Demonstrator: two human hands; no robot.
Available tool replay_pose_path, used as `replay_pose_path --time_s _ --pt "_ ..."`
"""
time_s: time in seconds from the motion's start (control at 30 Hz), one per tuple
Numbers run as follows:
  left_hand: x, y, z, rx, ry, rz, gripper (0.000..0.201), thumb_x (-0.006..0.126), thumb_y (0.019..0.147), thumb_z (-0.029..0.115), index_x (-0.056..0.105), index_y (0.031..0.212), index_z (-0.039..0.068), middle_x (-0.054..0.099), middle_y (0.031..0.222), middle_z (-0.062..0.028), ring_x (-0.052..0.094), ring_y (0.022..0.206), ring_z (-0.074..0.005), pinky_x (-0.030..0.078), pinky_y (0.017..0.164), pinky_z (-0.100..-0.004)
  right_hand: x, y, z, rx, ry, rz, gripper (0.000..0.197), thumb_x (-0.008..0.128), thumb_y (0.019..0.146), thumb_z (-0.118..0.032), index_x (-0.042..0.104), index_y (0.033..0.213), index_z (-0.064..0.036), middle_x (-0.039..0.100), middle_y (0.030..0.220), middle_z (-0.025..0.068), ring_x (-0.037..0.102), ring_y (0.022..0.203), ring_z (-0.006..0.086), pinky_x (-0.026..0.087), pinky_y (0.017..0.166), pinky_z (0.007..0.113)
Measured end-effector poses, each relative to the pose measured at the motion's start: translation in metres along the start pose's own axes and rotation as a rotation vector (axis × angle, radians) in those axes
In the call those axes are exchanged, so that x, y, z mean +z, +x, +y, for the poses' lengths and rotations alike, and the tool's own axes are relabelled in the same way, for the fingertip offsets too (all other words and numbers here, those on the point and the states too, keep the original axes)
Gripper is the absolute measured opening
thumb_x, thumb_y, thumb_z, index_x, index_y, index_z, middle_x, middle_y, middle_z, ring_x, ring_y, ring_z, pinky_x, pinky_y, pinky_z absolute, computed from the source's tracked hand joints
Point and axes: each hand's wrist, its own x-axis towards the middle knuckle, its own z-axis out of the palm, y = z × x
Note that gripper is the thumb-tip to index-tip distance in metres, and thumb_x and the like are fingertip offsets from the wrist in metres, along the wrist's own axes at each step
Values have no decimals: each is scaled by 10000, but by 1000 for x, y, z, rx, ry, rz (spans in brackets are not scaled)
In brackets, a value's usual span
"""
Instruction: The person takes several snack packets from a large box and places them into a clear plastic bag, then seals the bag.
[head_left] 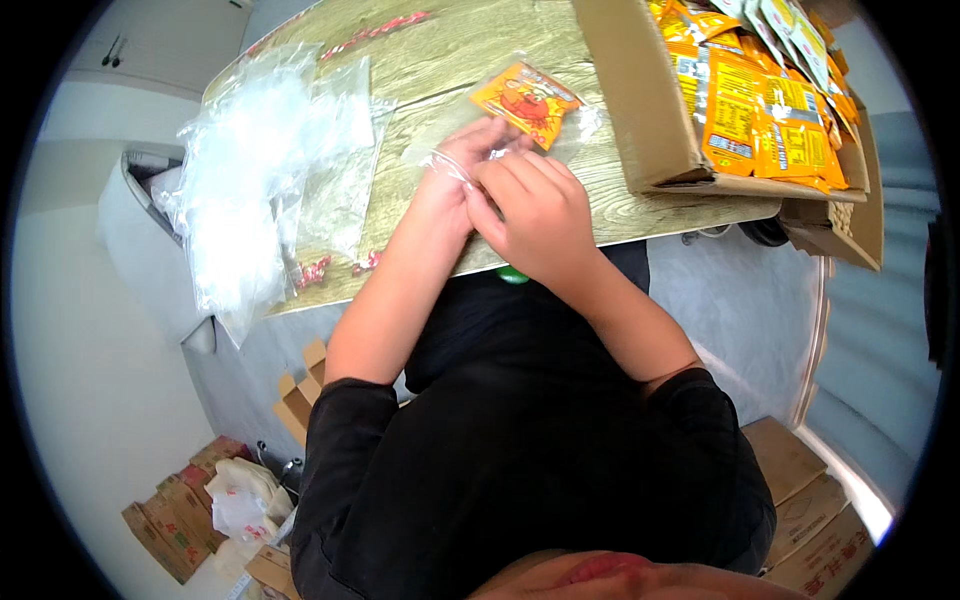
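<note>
An orange snack packet (pixel 527 103) with a red cartoon figure lies in or under a clear plastic bag (pixel 428 148) at the table's middle. My left hand (pixel 468 152) is at the bag's near side, fingers bent beside the packet and partly covered by my right hand; it seems to hold the film. Crossing over it, my right hand (pixel 538 210) has curled fingers closed on the bag's near edge. Left of my hands lies a heap of clear plastic bags (pixel 260 150), spread flat and overlapping.
A cardboard box (pixel 640 110) full of orange packets (pixel 770 115) and some pale green ones stands at the table's right. Red scraps (pixel 375 35) lie on the wood-patterned table (pixel 440 60). Below are cartons (pixel 180 515) at lower left and more cartons (pixel 800 490) at lower right.
</note>
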Motion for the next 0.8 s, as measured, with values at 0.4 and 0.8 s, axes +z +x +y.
replay_pose_path --time_s 0.4,0.8 --pt "109 -91 57 1070 1489 -99 218 549 950 7 712 1093 -20 728 912 -87 678 830 -158 521 724 -275 12 -1 20 113 3 8 119 711 807 -158 607 850 -119 605 766 67 639 730 260 503 662 405" --pt "233 52 71 753 1952 -743 255 737 764 121 711 1002 33 711 940 -190 681 873 -344 532 788 -433 27 -22 10 75 -44 -160 101 698 804 -161 633 801 -83 629 744 69 628 733 265 508 682 410"
